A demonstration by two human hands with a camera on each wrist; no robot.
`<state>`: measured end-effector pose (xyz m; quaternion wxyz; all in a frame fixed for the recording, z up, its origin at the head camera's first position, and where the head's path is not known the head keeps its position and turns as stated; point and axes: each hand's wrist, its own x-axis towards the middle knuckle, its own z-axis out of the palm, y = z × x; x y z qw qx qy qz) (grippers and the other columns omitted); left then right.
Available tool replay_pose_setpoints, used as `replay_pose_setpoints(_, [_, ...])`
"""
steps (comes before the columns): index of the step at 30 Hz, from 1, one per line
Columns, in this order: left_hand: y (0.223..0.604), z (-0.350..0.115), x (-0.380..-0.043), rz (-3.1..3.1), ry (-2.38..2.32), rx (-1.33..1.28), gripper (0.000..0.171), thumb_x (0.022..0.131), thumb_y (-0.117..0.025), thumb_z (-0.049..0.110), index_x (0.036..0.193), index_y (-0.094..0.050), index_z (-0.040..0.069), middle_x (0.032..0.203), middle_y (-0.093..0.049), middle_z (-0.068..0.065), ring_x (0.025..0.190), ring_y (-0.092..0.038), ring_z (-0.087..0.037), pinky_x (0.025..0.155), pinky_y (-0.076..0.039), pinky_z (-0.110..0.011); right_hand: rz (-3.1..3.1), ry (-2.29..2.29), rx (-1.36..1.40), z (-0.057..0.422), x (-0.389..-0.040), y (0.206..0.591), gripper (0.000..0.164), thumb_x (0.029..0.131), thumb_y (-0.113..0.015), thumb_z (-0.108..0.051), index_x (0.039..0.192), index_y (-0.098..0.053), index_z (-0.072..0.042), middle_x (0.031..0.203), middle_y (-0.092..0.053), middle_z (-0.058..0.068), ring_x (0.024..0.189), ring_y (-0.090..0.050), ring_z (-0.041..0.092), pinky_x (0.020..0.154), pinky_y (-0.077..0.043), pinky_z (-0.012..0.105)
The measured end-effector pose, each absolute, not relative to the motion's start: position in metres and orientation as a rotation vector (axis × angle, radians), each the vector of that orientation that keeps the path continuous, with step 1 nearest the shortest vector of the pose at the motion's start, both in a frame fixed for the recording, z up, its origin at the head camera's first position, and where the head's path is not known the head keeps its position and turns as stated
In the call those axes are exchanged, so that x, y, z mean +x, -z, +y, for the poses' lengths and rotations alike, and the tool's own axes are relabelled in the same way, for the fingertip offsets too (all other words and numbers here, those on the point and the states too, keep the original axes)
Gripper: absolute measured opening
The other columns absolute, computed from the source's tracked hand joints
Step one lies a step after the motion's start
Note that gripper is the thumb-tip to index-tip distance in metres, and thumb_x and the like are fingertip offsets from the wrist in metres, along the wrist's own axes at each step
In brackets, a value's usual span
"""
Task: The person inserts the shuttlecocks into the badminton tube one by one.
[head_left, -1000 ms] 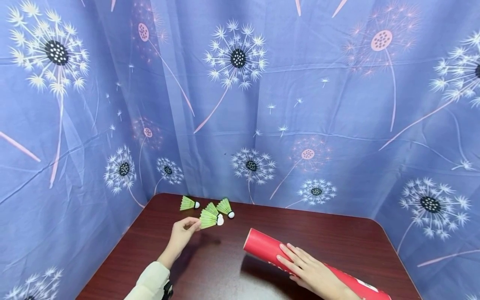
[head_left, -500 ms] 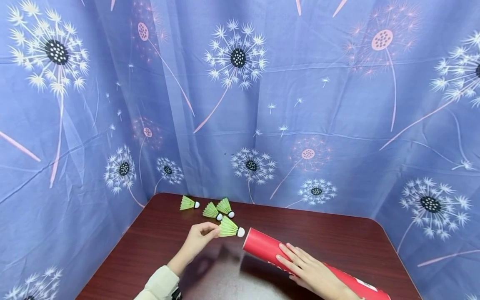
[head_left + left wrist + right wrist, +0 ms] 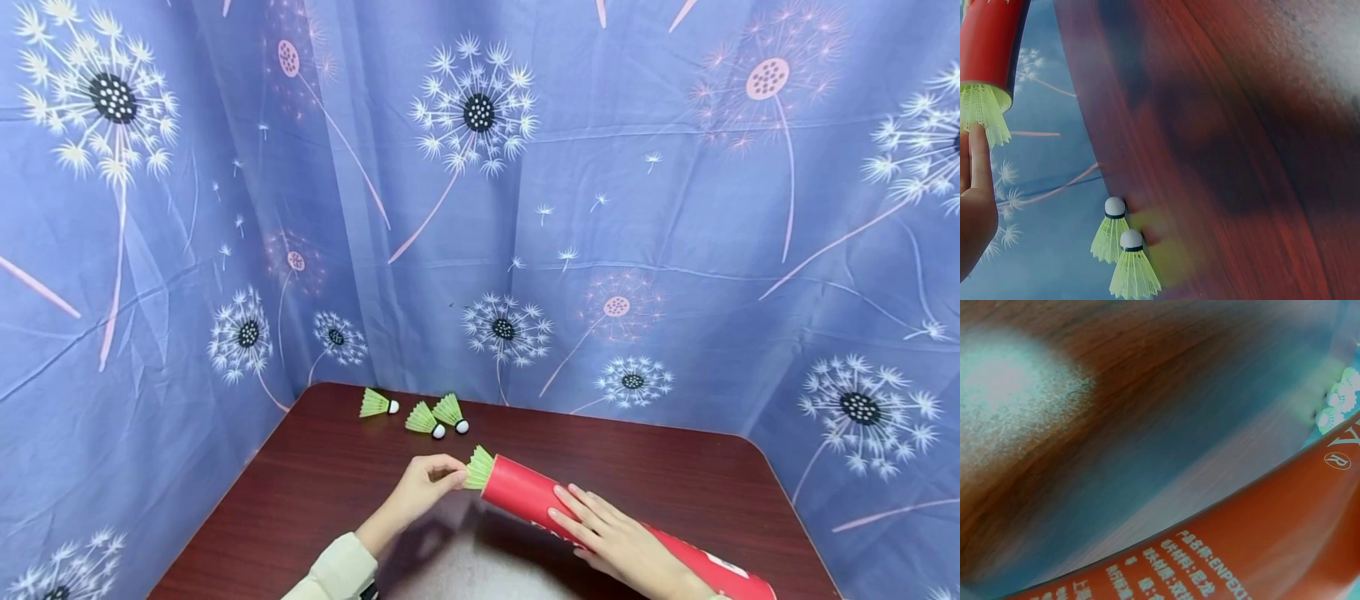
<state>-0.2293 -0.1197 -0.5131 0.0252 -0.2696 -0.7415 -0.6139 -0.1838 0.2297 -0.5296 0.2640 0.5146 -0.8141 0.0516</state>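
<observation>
In the head view my left hand (image 3: 429,490) pinches the feathered skirt of a yellow-green shuttlecock (image 3: 478,468). That shuttlecock's cork end is hidden inside the mouth of a red shuttlecock tube (image 3: 525,492); part of its skirt sticks out. My right hand (image 3: 618,537) holds the tube from above, its fingers lying across the side and the thumb out of sight. The left wrist view shows the fingers (image 3: 980,156) at the skirt below the tube's open end. Printed lettering on the tube (image 3: 1260,544) fills the lower part of the right wrist view.
Three more shuttlecocks lie near the back edge of the dark red-brown table (image 3: 300,500): one at the left (image 3: 377,403) and a close pair (image 3: 424,421). A blue dandelion-patterned curtain (image 3: 480,208) surrounds the table's back and sides.
My left hand has moved right with the shuttlecock, from beside the others to the tube's mouth, and its cork end has gone inside. The right hand and tube have barely moved.
</observation>
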Motion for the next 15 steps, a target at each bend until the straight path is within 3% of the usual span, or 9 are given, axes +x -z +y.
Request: replay_pose_setpoints(15, [0.5202,-0.1095,-0.2353,-2.363,1.919,-0.823,0.011,0.089,-0.067,0.008,0.092,-0.070,-0.002,0.082,-0.068,-0.019,0.072,-0.063,-0.005,0.068,-0.057,-0.041,-2.206,-0.103,1.405,0.2304,-0.1844,0.5310,0.072,0.084,-0.074,-0.034,0.145,-0.043,-0.011,0.150,-0.037,0.016,0.133,-0.039,0.033,0.116,-0.013,0.030])
